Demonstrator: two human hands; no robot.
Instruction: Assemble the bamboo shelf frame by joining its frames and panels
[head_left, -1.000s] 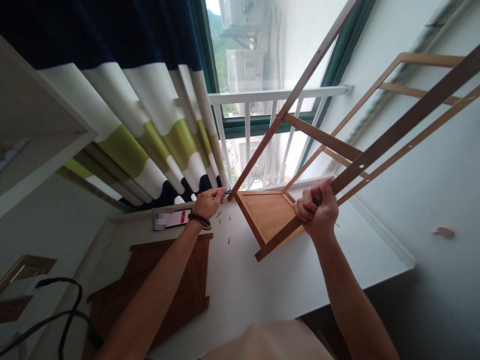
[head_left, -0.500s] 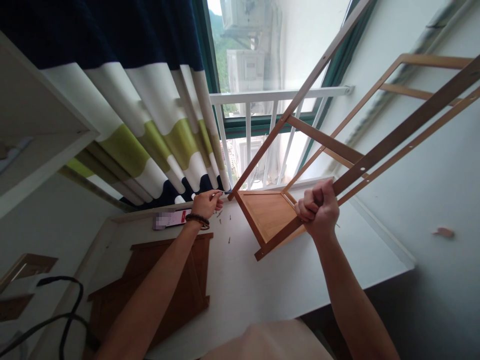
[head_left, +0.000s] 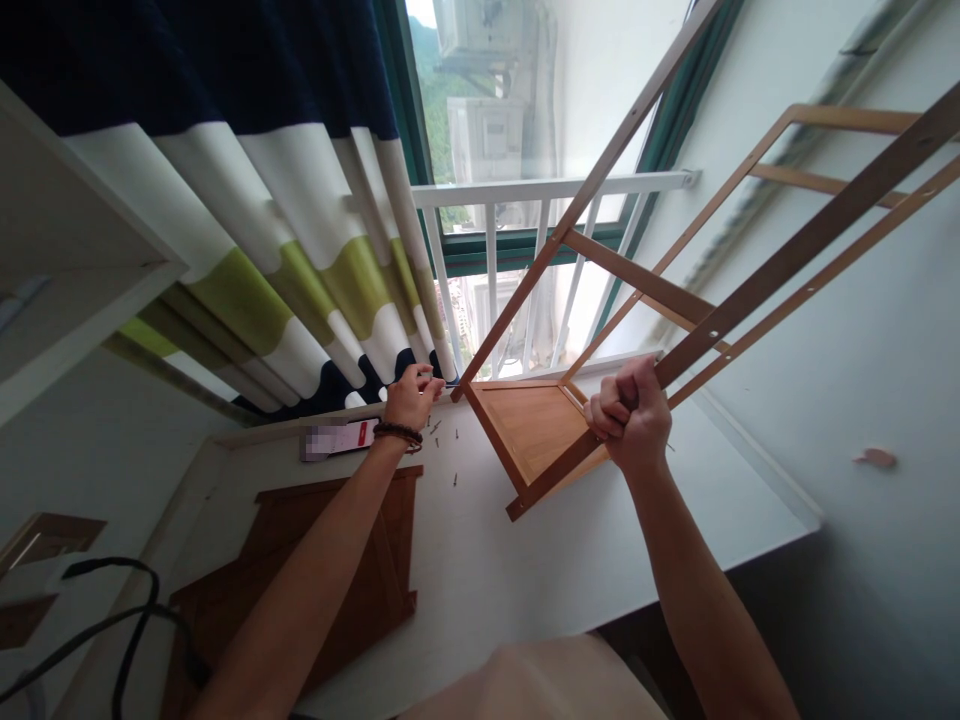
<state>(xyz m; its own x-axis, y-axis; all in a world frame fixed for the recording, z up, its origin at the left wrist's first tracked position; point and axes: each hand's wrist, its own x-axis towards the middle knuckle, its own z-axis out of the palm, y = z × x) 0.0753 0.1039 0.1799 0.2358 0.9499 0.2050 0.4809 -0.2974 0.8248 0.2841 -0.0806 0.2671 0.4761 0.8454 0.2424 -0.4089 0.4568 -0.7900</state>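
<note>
A wooden rack frame [head_left: 632, 277] with long slim rails stands tilted on the white surface, one panel [head_left: 534, 420] fitted at its lower end. My right hand [head_left: 630, 408] is closed around the nearer rail, just above that panel. At the foot of the far rail, my left hand [head_left: 414, 398] pinches a thin metal rod that looks like a hex key [head_left: 451, 385], its tip against the wood. Most of the rod is hidden by my fingers. Several small screws [head_left: 435, 428] lie scattered just below my left hand.
Flat brown wooden panels [head_left: 394, 540] lie under my left forearm. A phone [head_left: 341, 438] rests near the curtain [head_left: 300, 290]. A white railing [head_left: 491, 270] and window stand behind the frame. Black cables [head_left: 142, 600] hang at lower left; a wall bounds the right.
The whole view has shifted slightly. My left hand has turned a little at the foot of the rail, its fingers still pinched. My right hand keeps its hold on the frame.
</note>
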